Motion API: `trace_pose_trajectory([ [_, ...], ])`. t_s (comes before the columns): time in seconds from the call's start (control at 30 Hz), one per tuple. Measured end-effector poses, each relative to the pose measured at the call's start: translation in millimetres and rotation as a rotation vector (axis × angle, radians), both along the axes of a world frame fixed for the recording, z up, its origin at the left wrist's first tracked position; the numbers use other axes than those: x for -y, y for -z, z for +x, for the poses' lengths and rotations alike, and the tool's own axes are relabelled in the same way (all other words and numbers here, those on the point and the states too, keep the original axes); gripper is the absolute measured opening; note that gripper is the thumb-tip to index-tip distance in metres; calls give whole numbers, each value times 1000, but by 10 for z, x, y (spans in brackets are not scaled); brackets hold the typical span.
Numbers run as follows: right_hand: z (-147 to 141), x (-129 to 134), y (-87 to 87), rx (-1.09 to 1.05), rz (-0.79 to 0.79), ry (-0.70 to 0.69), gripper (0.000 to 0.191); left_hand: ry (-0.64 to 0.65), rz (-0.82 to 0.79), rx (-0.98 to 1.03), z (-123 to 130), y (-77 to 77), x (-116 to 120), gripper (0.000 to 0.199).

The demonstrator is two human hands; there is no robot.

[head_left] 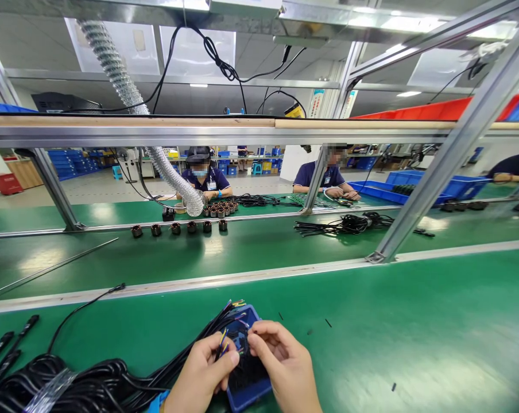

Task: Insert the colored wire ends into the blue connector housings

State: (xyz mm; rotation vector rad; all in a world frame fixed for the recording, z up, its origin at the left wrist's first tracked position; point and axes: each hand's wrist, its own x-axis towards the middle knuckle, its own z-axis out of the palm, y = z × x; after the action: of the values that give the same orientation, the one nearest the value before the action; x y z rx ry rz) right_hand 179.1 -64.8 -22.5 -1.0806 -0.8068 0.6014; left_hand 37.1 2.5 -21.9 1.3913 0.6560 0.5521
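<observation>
The left hand (pixel 210 367) is at the left edge of the bin (pixel 251 397), thumb and fingers closed on a few wires (pixel 222 339), yellow and blue among them. The right hand (pixel 283 364) is over the bin's right side, thumb and forefinger drawn to a narrow pinch; whether a piece is between the tips is too small to tell. Black bits (pixel 251 374) lie in the bin, below both hands.

More cables (pixel 186 347) run up from the left to the bin's far left corner, their coloured ends (pixel 237 304) by its rim. The coil (pixel 108 378) they seem to come from lies left of the bin, bound with clear wrap (pixel 53 390). A few dark scraps (pixel 328 323) lie on the bench (pixel 414 321) to the bin's right.

For good handling, the wires are best gripped near their tips and slightly fanned, so that each colour can be picked out singly. A light pinch on the right should suit such small parts, and working above the bin should let anything dropped fall back inside.
</observation>
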Motion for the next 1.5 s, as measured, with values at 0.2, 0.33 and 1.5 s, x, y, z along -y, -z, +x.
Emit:
trace_pose_trajectory([
  [0.2,-6,17,43,219,81,113,1,19,-29,28,20,29,2,43],
  [0.33,1,28,89,346,105,150,4,16,-20,41,20,49,2,44],
  [1.5,-26,40,-118,-42,-122,-30,30,-118,-115,-1,32,-96,57,46],
])
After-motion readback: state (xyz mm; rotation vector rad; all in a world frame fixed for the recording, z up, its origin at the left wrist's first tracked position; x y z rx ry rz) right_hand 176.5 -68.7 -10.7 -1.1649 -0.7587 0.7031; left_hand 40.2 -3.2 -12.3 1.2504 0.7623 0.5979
